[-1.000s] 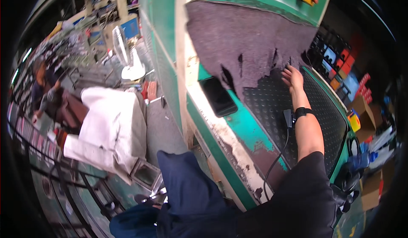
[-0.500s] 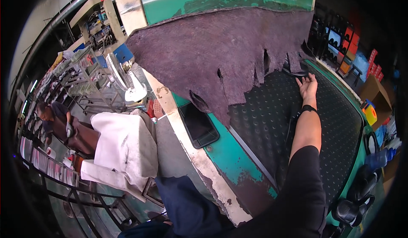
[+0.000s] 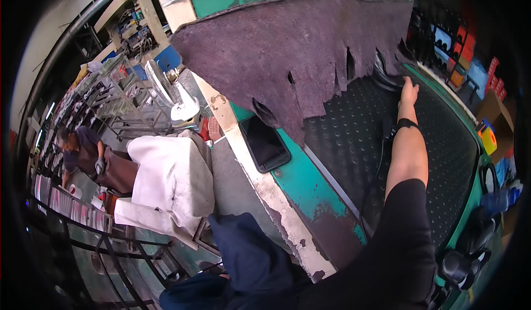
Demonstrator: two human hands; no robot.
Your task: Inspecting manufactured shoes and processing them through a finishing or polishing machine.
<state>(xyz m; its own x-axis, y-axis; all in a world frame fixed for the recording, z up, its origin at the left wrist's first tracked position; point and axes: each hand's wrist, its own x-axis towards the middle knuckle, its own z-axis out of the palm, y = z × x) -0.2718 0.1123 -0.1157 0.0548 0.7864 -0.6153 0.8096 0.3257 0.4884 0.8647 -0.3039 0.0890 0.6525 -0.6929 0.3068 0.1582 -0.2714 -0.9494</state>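
My right hand point(image 3: 409, 92) reaches forward over a black dimpled conveyor belt point(image 3: 437, 160), the forearm wearing a dark wristband. Its fingers are closed at the edge of a glossy black shoe point(image 3: 389, 81). The shoe sits at the torn lower edge of a purple-brown hanging flap point(image 3: 287, 50), which hides part of it. My left hand does not show clearly; only a small sliver of skin appears by the dark trousers at the lower edge. A black phone point(image 3: 264, 146) lies on the green machine frame left of the belt.
Black shoes point(image 3: 462, 265) stand along the belt's right side, near a blue bottle point(image 3: 494, 202) and a cardboard box point(image 3: 495, 116). To the left are a cloth-covered stand point(image 3: 166, 177), a white fan point(image 3: 184, 109) and racks point(image 3: 124, 97). A person point(image 3: 88, 155) works at far left.
My right hand has gone from open, palm up, to closed at the shoe's edge. More of the shoe shows below the flap. The whole view has shifted slightly.
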